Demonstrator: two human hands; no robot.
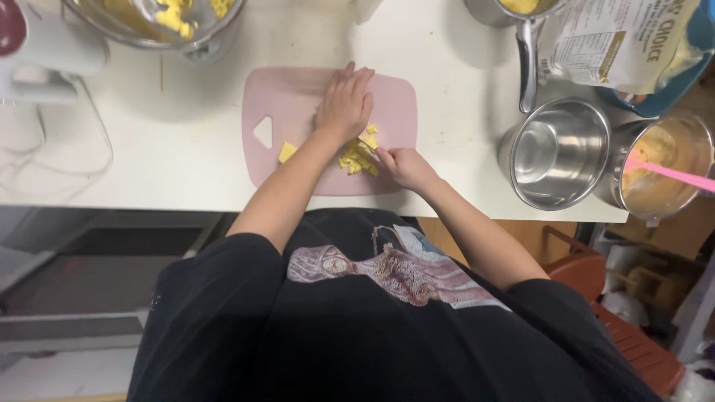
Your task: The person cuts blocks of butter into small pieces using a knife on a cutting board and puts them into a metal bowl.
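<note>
A pink cutting board [283,104] lies on the white counter. Yellow food pieces [356,158] sit near its front edge, with one yellow chunk [287,152] apart to the left. My left hand [344,104] lies flat, fingers together, pressing down over the yellow pieces and what looks like a knife blade. My right hand [402,165] is closed around a knife handle [370,146] at the board's front right; the blade is mostly hidden under my left hand.
A metal bowl with yellow pieces [160,22] stands at the back left beside a white appliance [45,52] with a cord. At right are an empty steel pot [558,152], a pot of orange batter with a pink spatula [659,171], a saucepan handle [527,63] and a food bag [618,41].
</note>
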